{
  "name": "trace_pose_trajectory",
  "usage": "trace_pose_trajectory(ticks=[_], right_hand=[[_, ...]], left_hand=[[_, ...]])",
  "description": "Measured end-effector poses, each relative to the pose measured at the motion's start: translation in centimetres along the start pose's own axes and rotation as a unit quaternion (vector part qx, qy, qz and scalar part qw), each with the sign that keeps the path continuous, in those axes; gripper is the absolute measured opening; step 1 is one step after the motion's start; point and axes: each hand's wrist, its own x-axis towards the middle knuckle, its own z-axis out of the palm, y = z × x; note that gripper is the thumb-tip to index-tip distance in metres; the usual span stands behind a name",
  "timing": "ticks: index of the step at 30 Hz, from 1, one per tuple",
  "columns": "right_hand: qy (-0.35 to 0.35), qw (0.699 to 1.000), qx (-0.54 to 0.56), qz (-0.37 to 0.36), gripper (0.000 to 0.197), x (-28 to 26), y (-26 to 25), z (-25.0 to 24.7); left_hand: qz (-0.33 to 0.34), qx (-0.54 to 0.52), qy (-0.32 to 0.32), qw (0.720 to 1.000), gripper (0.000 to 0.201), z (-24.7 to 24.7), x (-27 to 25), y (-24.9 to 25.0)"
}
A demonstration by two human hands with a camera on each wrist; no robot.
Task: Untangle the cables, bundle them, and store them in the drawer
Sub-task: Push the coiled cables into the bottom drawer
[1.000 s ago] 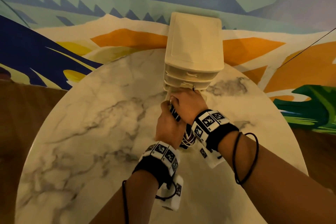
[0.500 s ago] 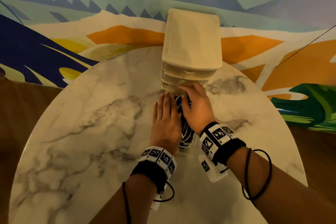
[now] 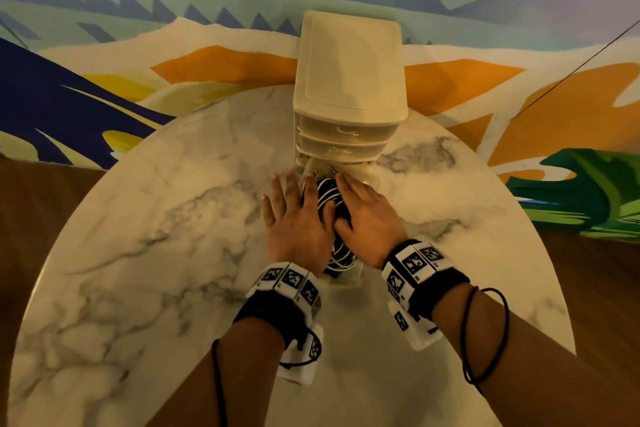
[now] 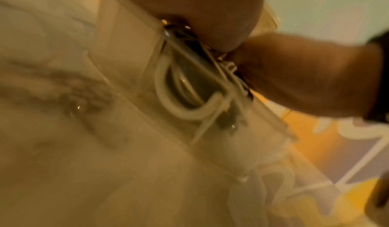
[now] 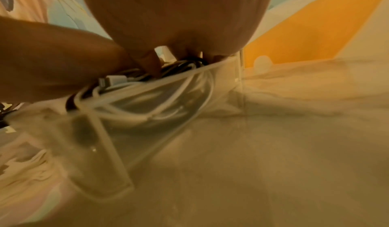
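On the round marble worktop a small cream drawer unit stands at 12 o'clock, against a painted wall. Its lowest drawer is pulled out toward 6 o'clock; the two drawers above it are pushed in. The clear walls of the open drawer show coils of cables inside, white and black loops lying together, with a white plug end on top.

The left hand lies flat over the 9 o'clock side of the drawer, fingers straight and spread, pointing to 12 o'clock, its palm partly on the cables. The right hand lies flat over the 3 o'clock side, fingers straight, its thumb touching the cables. The two hands sit just beside each other, cables showing in the gap between them; neither is curled round anything. In the left wrist view the drawer wall and a white cable loop show, blurred. Both wrists wear black bands with white marker blocks, and thin black cords loop off the forearms.
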Motion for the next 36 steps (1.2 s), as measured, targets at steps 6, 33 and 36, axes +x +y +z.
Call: trace_pose_trajectory(ticks=[6,33,36], right_hand=[[0.04,0.998,-0.056,-0.011,0.079,-0.1,0.4,2.2],[0.103,0.994,-0.016,-0.038,0.063,3.2,0.3,0.6],[0.116,0.993,-0.013,-0.033,0.063,4.3,0.0,0.4]], left_hand=[[0.08,-0.021,-0.017,0.996,0.063,-0.6,-0.4,-3.5],[0.058,-0.091,-0.013,0.994,0.055,-1.6,0.7,-3.1],[0.058,-0.12,-0.002,0.991,0.054,-1.9,1.4,-3.3]])
